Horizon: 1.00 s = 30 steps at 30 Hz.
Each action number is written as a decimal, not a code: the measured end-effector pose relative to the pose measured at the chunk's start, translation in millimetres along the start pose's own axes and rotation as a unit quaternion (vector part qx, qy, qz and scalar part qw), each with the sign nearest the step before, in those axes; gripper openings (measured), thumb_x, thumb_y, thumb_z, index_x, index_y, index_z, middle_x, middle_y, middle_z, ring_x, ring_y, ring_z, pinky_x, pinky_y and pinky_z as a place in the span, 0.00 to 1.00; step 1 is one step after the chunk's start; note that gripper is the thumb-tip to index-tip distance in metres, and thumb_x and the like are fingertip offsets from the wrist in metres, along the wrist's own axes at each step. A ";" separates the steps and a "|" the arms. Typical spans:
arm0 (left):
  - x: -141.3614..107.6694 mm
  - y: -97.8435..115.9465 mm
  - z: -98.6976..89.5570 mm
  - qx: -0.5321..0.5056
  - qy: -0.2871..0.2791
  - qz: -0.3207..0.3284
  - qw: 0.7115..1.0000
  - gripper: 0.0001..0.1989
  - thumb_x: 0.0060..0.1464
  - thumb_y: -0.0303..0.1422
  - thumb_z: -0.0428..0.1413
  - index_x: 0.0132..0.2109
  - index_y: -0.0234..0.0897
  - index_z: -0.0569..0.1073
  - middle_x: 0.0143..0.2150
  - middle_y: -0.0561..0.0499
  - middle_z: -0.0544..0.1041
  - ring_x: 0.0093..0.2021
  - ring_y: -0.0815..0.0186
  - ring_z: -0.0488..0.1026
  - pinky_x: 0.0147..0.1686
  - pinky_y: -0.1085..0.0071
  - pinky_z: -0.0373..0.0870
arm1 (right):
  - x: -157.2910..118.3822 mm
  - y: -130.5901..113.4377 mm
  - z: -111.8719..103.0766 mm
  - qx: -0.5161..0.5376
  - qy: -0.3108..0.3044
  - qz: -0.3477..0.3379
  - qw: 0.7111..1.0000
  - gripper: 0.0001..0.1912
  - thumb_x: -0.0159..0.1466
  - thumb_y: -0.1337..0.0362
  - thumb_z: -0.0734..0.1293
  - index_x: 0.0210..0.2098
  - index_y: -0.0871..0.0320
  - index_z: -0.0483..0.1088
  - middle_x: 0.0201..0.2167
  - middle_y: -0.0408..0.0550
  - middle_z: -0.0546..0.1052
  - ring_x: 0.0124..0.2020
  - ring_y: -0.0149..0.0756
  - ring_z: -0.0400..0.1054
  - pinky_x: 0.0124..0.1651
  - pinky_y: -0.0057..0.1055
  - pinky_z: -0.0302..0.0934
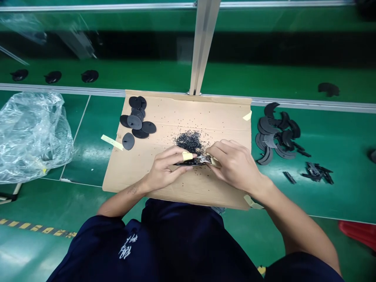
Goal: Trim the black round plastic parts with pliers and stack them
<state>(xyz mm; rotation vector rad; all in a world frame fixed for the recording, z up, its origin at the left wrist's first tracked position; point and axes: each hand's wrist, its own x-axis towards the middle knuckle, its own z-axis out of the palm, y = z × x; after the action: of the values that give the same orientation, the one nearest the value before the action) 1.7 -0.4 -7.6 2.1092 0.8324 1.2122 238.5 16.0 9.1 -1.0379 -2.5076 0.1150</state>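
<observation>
My left hand (pixel 167 166) is closed on a thin dark plastic part (pixel 185 164), pinched between thumb and fingers, with yellow tape round one finger. In my right hand (pixel 233 162) is a pair of small metal nippers (pixel 203 158), their jaws against the plastic part's edge. My right fingers wrap round the handles and hide most of them. Just beyond my hands lies a heap of tiny black bits (pixel 189 141), scattered outward over a cardboard sheet (pixel 164 184). The exact shape of the held part is hidden by my fingers.
Black oval discs (pixel 134 122) lie in a pile on the cardboard's left. To the right are black crescent pieces (pixel 268 127) and small black strips (pixel 317 172). A clear plastic bag (pixel 35 137) sits far left. A metal post (pixel 202 51) rises behind the cardboard.
</observation>
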 end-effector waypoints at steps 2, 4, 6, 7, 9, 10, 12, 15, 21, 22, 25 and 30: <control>-0.1 -0.1 0.3 -0.001 0.002 0.001 1.000 0.16 0.60 0.28 0.64 0.55 0.40 0.79 0.44 0.47 0.80 0.43 0.68 0.77 0.42 0.71 0.77 | 0.1 -0.7 -0.9 -0.011 -0.003 -0.003 1.000 0.09 0.68 0.69 0.60 0.34 0.59 0.70 0.29 0.49 0.73 0.31 0.37 0.60 0.35 0.34 0.52; -0.7 -0.6 0.0 -0.001 0.001 0.002 1.000 0.16 0.60 0.29 0.64 0.55 0.41 0.79 0.44 0.47 0.80 0.43 0.68 0.77 0.41 0.70 0.77 | 0.1 -1.3 -1.2 -0.026 -0.003 -0.009 1.000 0.10 0.68 0.70 0.59 0.33 0.59 0.70 0.27 0.48 0.72 0.30 0.36 0.59 0.34 0.34 0.51; -1.7 -1.7 0.1 -0.004 0.000 0.005 1.000 0.17 0.60 0.29 0.64 0.56 0.41 0.79 0.44 0.47 0.80 0.43 0.67 0.77 0.41 0.70 0.76 | 0.5 -2.1 -0.4 -0.044 0.000 -0.014 0.999 0.10 0.67 0.71 0.59 0.31 0.58 0.69 0.26 0.48 0.71 0.29 0.36 0.58 0.33 0.35 0.50; -2.3 -2.5 0.6 -0.008 0.000 0.005 1.000 0.17 0.60 0.29 0.64 0.56 0.41 0.79 0.43 0.47 0.81 0.43 0.67 0.77 0.41 0.70 0.76 | 1.0 -2.3 0.5 -0.053 0.004 -0.014 0.998 0.11 0.67 0.72 0.59 0.31 0.58 0.69 0.25 0.47 0.70 0.28 0.35 0.57 0.32 0.35 0.49; -3.4 -4.5 2.6 -0.021 0.005 -0.001 1.000 0.17 0.59 0.29 0.65 0.55 0.40 0.80 0.43 0.46 0.81 0.42 0.67 0.78 0.40 0.71 0.77 | 2.5 -1.6 2.9 -0.070 0.009 -0.011 0.997 0.12 0.66 0.73 0.59 0.29 0.58 0.69 0.23 0.46 0.69 0.26 0.35 0.56 0.31 0.36 0.47; -3.7 -5.6 3.9 -0.029 0.012 -0.006 1.000 0.16 0.59 0.29 0.65 0.55 0.40 0.80 0.43 0.46 0.81 0.42 0.67 0.78 0.39 0.71 0.77 | 3.5 -0.5 4.2 -0.073 0.010 -0.011 0.997 0.12 0.66 0.74 0.58 0.29 0.58 0.69 0.22 0.46 0.68 0.25 0.34 0.54 0.31 0.36 0.46; -3.6 -7.5 6.0 -0.038 0.026 -0.018 0.999 0.15 0.59 0.31 0.65 0.53 0.40 0.81 0.42 0.46 0.81 0.41 0.67 0.78 0.38 0.72 0.76 | 5.2 3.7 6.6 -0.059 0.002 -0.019 0.998 0.12 0.65 0.74 0.58 0.28 0.58 0.68 0.21 0.45 0.67 0.24 0.33 0.52 0.30 0.35 0.44; -1.5 -7.8 4.9 -0.017 0.040 -0.021 0.999 0.15 0.60 0.31 0.65 0.53 0.40 0.81 0.41 0.47 0.80 0.41 0.68 0.77 0.38 0.73 0.76 | 7.0 11.6 8.9 -0.037 -0.006 -0.021 0.999 0.12 0.64 0.74 0.57 0.28 0.57 0.67 0.22 0.45 0.67 0.24 0.33 0.52 0.30 0.35 0.45; 5.5 -6.4 -4.1 0.071 -0.004 0.027 0.997 0.20 0.60 0.24 0.61 0.58 0.40 0.77 0.43 0.48 0.77 0.43 0.67 0.75 0.40 0.71 0.74 | 16.2 9.8 7.0 -0.135 -0.007 -0.002 0.991 0.14 0.63 0.78 0.57 0.29 0.58 0.68 0.23 0.49 0.69 0.26 0.37 0.56 0.32 0.37 0.47; 6.4 -7.3 -4.2 0.089 -0.012 0.035 0.995 0.18 0.60 0.24 0.60 0.56 0.39 0.77 0.43 0.48 0.77 0.43 0.67 0.74 0.40 0.70 0.73 | 18.9 7.1 4.7 -0.149 -0.017 -0.010 0.989 0.14 0.63 0.78 0.57 0.30 0.58 0.68 0.24 0.50 0.70 0.27 0.37 0.57 0.33 0.37 0.48; 8.2 -10.9 -2.8 0.154 -0.030 0.059 0.986 0.16 0.59 0.26 0.62 0.54 0.37 0.78 0.42 0.47 0.77 0.42 0.65 0.73 0.41 0.67 0.72 | 24.1 2.8 -6.6 -0.167 -0.042 -0.017 0.985 0.13 0.63 0.79 0.58 0.30 0.58 0.68 0.26 0.52 0.72 0.30 0.40 0.60 0.35 0.38 0.50; 8.5 -13.9 -2.5 0.203 0.014 0.058 0.977 0.15 0.58 0.25 0.62 0.52 0.39 0.78 0.42 0.48 0.79 0.42 0.63 0.74 0.41 0.65 0.71 | 5.3 17.8 -12.9 -0.075 -0.054 0.038 0.995 0.06 0.66 0.62 0.65 0.38 0.59 0.69 0.34 0.54 0.73 0.36 0.43 0.63 0.37 0.38 0.54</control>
<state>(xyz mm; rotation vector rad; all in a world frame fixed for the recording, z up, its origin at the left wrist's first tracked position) -0.4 15.4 -12.0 2.5011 1.0549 1.2128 252.1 31.4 18.6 -1.2185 -2.6076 0.0045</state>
